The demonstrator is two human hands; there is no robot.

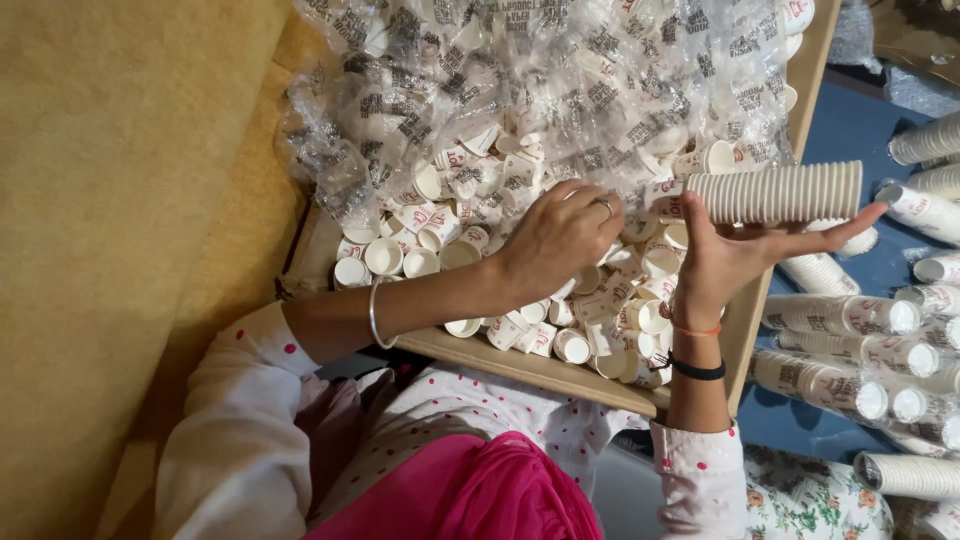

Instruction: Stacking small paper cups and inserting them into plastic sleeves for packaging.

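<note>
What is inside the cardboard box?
The box holds loose paper cups, with a crumpled plastic liner over the far part. Cups under the liner and the box bottom are hidden.

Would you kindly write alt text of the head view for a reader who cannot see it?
A person's right hand holds a nested stack of paper cups sideways, while the left hand reaches into a cardboard box of loose cups under clear plastic bags. Wrapped cup stacks lie to the right.
</note>
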